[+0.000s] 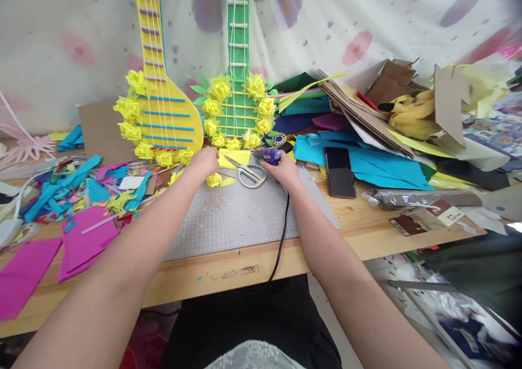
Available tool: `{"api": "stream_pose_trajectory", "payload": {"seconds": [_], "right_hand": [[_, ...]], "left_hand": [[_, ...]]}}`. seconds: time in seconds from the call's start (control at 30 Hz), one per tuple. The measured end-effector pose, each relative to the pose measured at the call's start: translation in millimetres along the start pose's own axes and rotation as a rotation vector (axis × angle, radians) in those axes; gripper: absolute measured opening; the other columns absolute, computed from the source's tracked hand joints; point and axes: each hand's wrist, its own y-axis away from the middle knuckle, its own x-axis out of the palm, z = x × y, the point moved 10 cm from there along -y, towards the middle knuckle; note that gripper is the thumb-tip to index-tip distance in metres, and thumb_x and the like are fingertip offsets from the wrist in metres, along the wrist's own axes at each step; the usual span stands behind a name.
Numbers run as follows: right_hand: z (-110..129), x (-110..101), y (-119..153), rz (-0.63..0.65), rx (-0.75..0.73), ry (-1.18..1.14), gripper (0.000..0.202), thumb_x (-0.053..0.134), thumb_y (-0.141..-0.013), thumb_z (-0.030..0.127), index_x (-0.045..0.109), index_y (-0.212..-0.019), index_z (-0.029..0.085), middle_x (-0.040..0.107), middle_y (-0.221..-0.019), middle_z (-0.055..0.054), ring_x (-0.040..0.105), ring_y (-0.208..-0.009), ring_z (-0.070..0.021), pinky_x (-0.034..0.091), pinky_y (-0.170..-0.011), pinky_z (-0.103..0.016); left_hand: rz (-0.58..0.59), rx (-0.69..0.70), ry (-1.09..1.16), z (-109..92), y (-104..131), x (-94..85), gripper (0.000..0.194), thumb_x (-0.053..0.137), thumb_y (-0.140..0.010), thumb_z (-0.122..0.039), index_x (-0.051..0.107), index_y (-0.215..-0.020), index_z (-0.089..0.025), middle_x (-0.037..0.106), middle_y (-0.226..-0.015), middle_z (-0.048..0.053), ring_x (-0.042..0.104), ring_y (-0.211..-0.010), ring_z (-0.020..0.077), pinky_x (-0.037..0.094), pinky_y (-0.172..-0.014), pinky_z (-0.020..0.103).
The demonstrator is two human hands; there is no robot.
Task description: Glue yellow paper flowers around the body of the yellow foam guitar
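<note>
Centrally in the head view, we see both of our hands reaching forward over a gray gridded cutting mat [238, 222] on a wooden table [350, 233]. Our right hand [285, 170] is closed around a purple tool [269, 155], which sits near the far edge of the mat; a black cord [283, 238] runs from beside this hand over the near table edge. Our left hand [205, 163] is at the lower right of a yellow guitar-shaped piece [173, 108]; its fingers are largely hidden, and we cannot tell whether they pinch anything.

Between our hands we note a pair of scissors [252, 177], its handles toward us and its blades over a yellow sheet [240, 157]. Just beside our left hand lies a loose yellow flower [214, 180].

Beyond the mat, the yellow piece stands upright, edged with yellow flowers and crossed by blue strips. To its right we observe a green guitar-shaped piece [238, 108], likewise upright, with yellow flowers along both sides and the bottom. White strings run down both.

At the right we find a dark phone [340, 176] against blue sheets [379, 165], with stacked cardboard [354, 105] behind. At the left we distinguish magenta sheets [87, 241] and a heap of colored scraps [98, 189].
</note>
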Motion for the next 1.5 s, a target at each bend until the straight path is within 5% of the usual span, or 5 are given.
{"api": "stream_pose_trajectory", "payload": {"seconds": [0.13, 0.4, 0.93, 1.27, 1.5], "right_hand": [[42.8, -43.0, 22.8, -0.304, -0.243, -0.009, 0.042, 0.057, -0.079, 0.040, 0.052, -0.115, 0.019, 0.059, -0.113, -0.013, 0.052, -0.110, -0.0279, 0.039, -0.094, -0.044], [72.0, 47.5, 51.5, 0.262, -0.318, 0.344, 0.030, 0.050, -0.085, 0.024, 0.052, -0.114, 0.016, 0.062, -0.112, -0.014, 0.061, -0.096, -0.0264, 0.046, -0.076, -0.034], [58.9, 52.5, 46.9, 0.266, -0.219, 0.397, 0.026, 0.045, -0.086, 0.021, 0.047, -0.112, 0.016, 0.060, -0.109, -0.015, 0.062, -0.088, -0.0250, 0.044, -0.071, -0.033], [68.9, -50.9, 30.5, -0.013, -0.291, -0.296, 0.021, 0.057, -0.076, 0.036, 0.045, -0.085, 0.022, 0.058, -0.086, 0.000, 0.044, -0.057, -0.0087, 0.033, -0.056, -0.024], [3.6, -109.1, 21.6, -0.163, -0.186, -0.047, 0.026, 0.060, -0.072, 0.041, 0.044, -0.080, 0.022, 0.058, -0.082, -0.001, 0.041, -0.056, -0.0098, 0.032, -0.056, -0.026]], "left_hand": [[0.026, -0.052, 0.016, -1.2, -7.1, 7.0, 0.025, 0.063, -0.074, -0.026, 0.067, -0.095, -0.013, 0.067, -0.108, 0.021, 0.063, -0.104, 0.0339, 0.049, -0.086, 0.041], [0.023, -0.144, 0.031, -4.5, -12.1, 8.9, 0.032, 0.066, -0.065, -0.011, 0.067, -0.097, -0.011, 0.068, -0.109, 0.021, 0.064, -0.102, 0.0320, 0.051, -0.082, 0.038], [0.051, 0.268, -0.250, -34.4, 6.3, 18.9, 0.032, 0.045, -0.082, -0.019, 0.069, -0.104, -0.019, 0.069, -0.110, 0.011, 0.063, -0.100, 0.0244, 0.046, -0.082, 0.030], [0.004, 0.221, -0.119, -25.5, -5.3, 15.9, 0.031, 0.048, -0.078, -0.016, 0.073, -0.096, -0.021, 0.071, -0.106, 0.008, 0.064, -0.095, 0.0226, 0.045, -0.078, 0.027], [-0.006, 0.205, -0.082, -25.4, -5.1, 14.7, 0.032, 0.047, -0.076, -0.014, 0.072, -0.097, -0.017, 0.072, -0.103, 0.011, 0.064, -0.094, 0.0241, 0.046, -0.077, 0.029]]}}
